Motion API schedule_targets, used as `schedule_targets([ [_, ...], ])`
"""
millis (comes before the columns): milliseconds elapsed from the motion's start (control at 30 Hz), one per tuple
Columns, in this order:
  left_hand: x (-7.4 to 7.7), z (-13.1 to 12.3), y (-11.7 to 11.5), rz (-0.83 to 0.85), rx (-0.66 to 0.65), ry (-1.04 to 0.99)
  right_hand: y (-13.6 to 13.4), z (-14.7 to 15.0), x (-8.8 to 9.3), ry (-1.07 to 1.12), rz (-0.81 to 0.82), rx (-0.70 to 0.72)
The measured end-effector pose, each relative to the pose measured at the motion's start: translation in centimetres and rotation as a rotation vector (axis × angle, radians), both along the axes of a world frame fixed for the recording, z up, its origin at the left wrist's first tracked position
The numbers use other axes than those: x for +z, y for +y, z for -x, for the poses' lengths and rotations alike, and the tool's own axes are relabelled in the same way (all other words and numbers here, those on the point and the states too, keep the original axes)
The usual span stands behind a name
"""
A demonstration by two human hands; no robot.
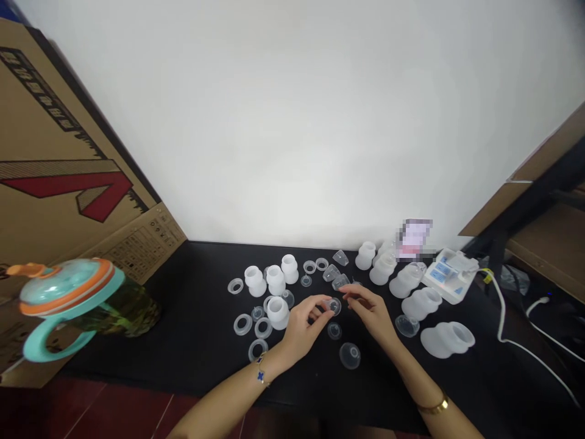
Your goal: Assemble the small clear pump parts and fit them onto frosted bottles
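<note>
Between thumb and fingers of my left hand [311, 320] is a small clear round piece with a raised centre [336, 306], like a silicone nipple. My right hand [368, 308] hovers just to its right, fingers bent and slightly apart, with nothing visible in them. Below lie a similar clear disc [334, 330] and a larger clear dome [350, 355]. Clear cups [331, 273] lie beyond my fingers. Left of my left hand stand several white bulbous bottles [277, 313], among translucent rings [242, 324] and small clear discs [258, 313].
At right are more translucent bottles, some tipped over [446, 339], a clear dome [406, 325], and a white box-shaped device [450, 274] with a white cable [501, 311]. A blurred-out card [414, 239] leans near the wall. A large turquoise-lidded jug [91, 299] and cardboard box [68, 152] occupy the left.
</note>
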State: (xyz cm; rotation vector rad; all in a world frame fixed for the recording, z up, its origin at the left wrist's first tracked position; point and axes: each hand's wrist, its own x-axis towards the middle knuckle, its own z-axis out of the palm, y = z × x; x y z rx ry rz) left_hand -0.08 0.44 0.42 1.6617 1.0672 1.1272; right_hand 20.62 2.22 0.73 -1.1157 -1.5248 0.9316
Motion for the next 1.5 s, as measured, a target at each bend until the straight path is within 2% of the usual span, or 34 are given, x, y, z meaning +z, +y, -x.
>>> schedule_targets([
  [67,0.1,-0.1,-0.1,-0.013,0.001,-0.003,0.6,0.1,-0.4,-0.149,-0.097,-0.057],
  [200,0.1,-0.1,-0.3,-0.094,-0.026,0.004,2.0,0.9,-1.0,-0.445,-0.291,-0.055],
  [300,0.1,0.0,-0.5,-0.223,-0.076,0.016,4.0,1.8,-1.3,-0.694,-0.409,-0.049],
  [367,0.2,0.0,-0.6,-0.314,-0.091,0.034,5.8,2.5,-1.4,-0.904,-0.449,-0.11],
  [500,0.0,-0.1,-0.6,-0.413,-0.119,0.092,8.7,3.7,-2.2,-0.978,-0.433,-0.164],
  [667,-0.7,-0.2,-0.3,-0.448,-0.127,0.118,10.0,5.1,-3.6,-1.029,-0.407,-0.187],
  [833,-0.9,-0.2,-0.2,-0.441,-0.118,0.159,10.5,5.3,-4.2,-1.005,-0.391,-0.199],
  [1067,-0.4,-0.2,-0.4,-0.371,-0.12,0.233,11.1,5.1,-4.1,-0.857,-0.381,-0.203],
  [1233,-0.2,-0.2,-0.4,-0.373,-0.113,0.215,10.9,4.8,-2.2,-0.665,-0.381,-0.153],
  [1367,-0.4,-0.2,-0.3,-0.392,-0.107,0.194,9.7,3.4,-0.1,-0.495,-0.338,-0.149],
  [1467,-0.6,-0.3,-0.3,-0.389,-0.1,0.176,8.3,2.1,0.9,-0.354,-0.26,-0.154],
  [1500,-0.7,-0.3,-0.3,-0.384,-0.094,0.167,7.8,1.7,1.1,-0.173,-0.148,-0.142],
])
